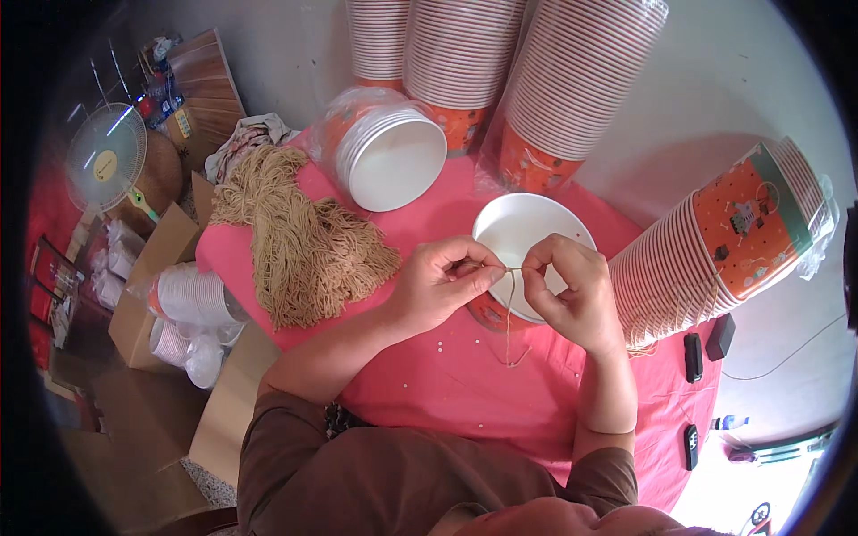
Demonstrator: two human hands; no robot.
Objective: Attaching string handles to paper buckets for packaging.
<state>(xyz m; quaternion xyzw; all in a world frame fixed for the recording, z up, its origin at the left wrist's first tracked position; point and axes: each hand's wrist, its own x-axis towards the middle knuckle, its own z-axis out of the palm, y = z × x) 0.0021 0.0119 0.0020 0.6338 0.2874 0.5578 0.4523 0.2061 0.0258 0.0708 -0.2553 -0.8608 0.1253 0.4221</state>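
Note:
A thin tan string [509,314] is pinched between my two hands, above the near side of a paper bucket [514,223] with a white inside and an orange printed outside. My left hand [450,284] closes thumb and forefinger on one part of the string. My right hand [574,290] pinches another part a short way to the right, fingers curled. Between them the string pulls short and taut, and its loose ends hang down past the bucket toward the pink cloth. Whether the string passes through the bucket wall I cannot tell.
A heap of tan strings [308,241] lies at the left on the pink tablecloth [420,393]. Bagged bucket stacks [576,80] stand behind; another stack [697,250] leans at the right. Small black objects [693,357] lie near the right edge. An open carton [161,277] holds more buckets.

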